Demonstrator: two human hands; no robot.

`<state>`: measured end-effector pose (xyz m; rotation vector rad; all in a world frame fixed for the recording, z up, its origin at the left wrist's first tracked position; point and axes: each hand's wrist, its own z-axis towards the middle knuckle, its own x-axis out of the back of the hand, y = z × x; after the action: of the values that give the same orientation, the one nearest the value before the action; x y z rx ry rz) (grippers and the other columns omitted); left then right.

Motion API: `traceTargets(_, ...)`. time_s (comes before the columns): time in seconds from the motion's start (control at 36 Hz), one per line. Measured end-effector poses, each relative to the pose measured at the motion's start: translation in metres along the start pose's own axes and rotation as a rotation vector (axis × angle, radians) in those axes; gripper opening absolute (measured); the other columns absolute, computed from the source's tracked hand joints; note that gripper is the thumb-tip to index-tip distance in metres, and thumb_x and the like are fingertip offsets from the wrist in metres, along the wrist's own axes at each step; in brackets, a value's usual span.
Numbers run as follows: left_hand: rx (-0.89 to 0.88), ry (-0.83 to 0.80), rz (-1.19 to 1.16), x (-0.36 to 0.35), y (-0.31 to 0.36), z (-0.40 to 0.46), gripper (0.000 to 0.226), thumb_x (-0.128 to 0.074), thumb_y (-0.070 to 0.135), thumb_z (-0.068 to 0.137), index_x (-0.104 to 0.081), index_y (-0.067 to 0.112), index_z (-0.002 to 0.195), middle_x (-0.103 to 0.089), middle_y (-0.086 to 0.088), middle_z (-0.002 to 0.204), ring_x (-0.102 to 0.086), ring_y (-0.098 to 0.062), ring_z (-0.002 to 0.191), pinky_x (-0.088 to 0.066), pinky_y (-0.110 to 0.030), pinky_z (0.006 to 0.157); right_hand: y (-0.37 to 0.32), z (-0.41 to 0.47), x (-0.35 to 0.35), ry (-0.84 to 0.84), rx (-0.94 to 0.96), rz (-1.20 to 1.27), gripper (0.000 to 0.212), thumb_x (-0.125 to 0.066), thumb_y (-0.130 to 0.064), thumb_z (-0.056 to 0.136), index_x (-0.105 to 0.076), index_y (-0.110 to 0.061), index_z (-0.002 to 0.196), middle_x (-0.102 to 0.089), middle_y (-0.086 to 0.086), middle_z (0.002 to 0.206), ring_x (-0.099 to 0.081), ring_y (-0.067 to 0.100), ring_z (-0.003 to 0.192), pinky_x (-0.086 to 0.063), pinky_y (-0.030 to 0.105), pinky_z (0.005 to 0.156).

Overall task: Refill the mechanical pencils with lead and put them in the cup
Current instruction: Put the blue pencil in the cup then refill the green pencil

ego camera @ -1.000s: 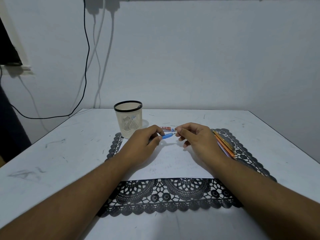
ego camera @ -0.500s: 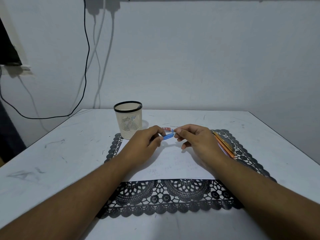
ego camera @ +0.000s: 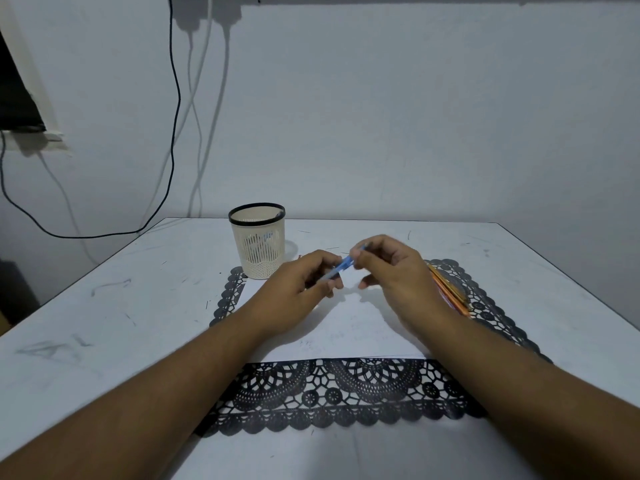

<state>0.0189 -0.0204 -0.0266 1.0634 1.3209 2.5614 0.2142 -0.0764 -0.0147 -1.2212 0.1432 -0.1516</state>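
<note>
Blue mechanical pencil (ego camera: 341,266) raised above white paper (ego camera: 346,327), barrel pinched by left hand (ego camera: 298,289), upper end pinched by right hand (ego camera: 391,271). Step judged: refilling. Next: seat lead, close end, drop into mesh cup (ego camera: 258,244). Orange pencils (ego camera: 450,291) waiting right.

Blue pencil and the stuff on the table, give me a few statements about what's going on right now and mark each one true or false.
1. Both hands hold the blue pencil. True: the left hand grips its lower part, the right hand pinches its upper end.
2. The cup lies on its side. False: it stands upright at the black lace mat's far left corner.
3. More pencils lie on the mat beside the right hand. True.
4. The blue pencil rests flat on the white paper. False: it is held above it.
5. The cup stands right of the hands. False: it stands left of them.
</note>
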Motion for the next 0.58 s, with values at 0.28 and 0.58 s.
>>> traceTargets(0.28, -0.117, 0.032, 0.379, 0.001, -0.002, 0.002, 0.037, -0.052, 0.057, 0.094, -0.067, 0.030, 0.073, -0.068, 0.014, 0.069, -0.061, -0.004, 0.066, -0.048, -0.033, 0.061, -0.020, -0.005, -0.016, -0.098, 0.010, 0.479, 0.023, -0.032, -0.019, 0.114, -0.054, -0.016, 0.108, -0.061, 0.005, 0.081, -0.068, 0.025, 0.082, -0.058, 0.041, 0.089)
traceTargets(0.58, -0.124, 0.025, 0.208, -0.007, 0.001, 0.002, 0.007, -0.076, 0.025, 0.093, -0.074, 0.024, 0.086, -0.066, 0.023, 0.076, -0.058, -0.002, 0.070, -0.041, -0.019, 0.063, -0.020, -0.003, -0.012, -0.203, -0.005, 0.838, 0.031, -0.042, -0.042, 0.091, -0.042, -0.017, 0.072, -0.029, 0.001, 0.066, -0.025, 0.016, 0.059, -0.033, 0.033, 0.060)
